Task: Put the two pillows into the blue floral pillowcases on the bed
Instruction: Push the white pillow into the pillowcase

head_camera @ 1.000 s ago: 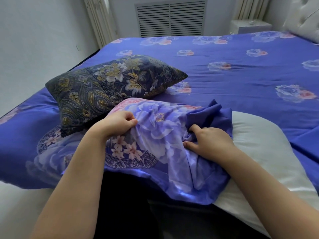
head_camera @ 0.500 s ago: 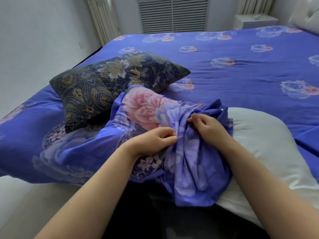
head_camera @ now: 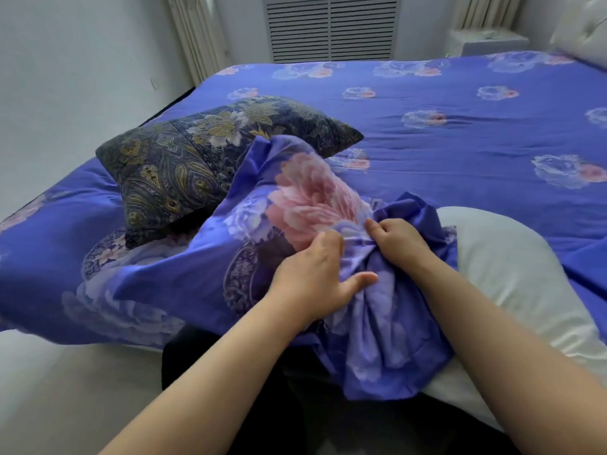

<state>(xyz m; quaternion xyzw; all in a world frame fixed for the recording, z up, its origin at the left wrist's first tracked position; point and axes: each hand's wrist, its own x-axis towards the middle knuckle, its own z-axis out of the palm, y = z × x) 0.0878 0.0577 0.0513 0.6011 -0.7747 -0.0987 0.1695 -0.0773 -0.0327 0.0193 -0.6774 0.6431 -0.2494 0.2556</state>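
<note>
Bed [head_camera: 460, 133] under blue floral cover. Dark paisley pillow [head_camera: 184, 165] at left. Bunched blue floral pillowcase [head_camera: 295, 205] gripped by left hand [head_camera: 315, 284] and right hand [head_camera: 397, 244], fingers curled, tips buried in folds. White pillow [head_camera: 512, 277] partly covered, cut off at right.

Glowing softly under cool, even daylight, casting faint shadows, bending wide-angle at the edges, blurring slightly around the hands [head_camera: 354, 261].

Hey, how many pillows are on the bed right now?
2. A dark paisley pillow lies at the left, behind the bunched blue floral pillowcase. A bare white pillow lies at the right, its near end under that pillowcase. More could be hidden under the fabric.
</note>
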